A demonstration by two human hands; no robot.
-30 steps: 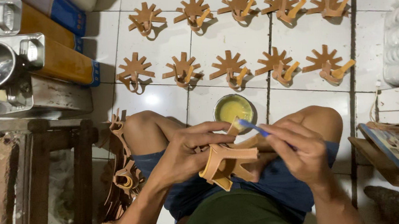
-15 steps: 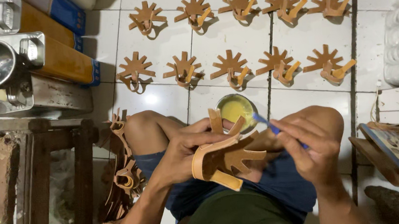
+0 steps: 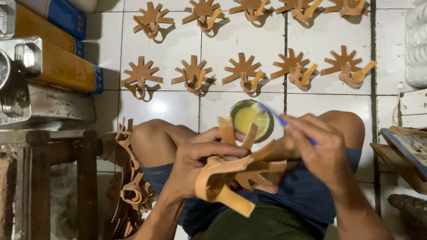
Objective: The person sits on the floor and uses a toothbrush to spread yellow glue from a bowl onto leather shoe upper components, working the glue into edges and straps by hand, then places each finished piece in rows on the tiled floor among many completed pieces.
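Leather piece in left hand; right hand angles brush.

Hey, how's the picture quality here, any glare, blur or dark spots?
Head view: glare on the white floor tile by the knee; the right hand and its blue brush are motion-blurred; the left hand and tan strap piece are sharper; the left edge under the wooden stool is dark.

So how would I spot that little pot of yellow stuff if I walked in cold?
Start at the white tiled floor, where two rows of tan star-shaped cutouts are laid out. Just below the nearer row, between the seated person's knees, sits a small round bowl of yellow paste. It is the only round, yellow thing among flat brown pieces, right above the blue-handled brush.
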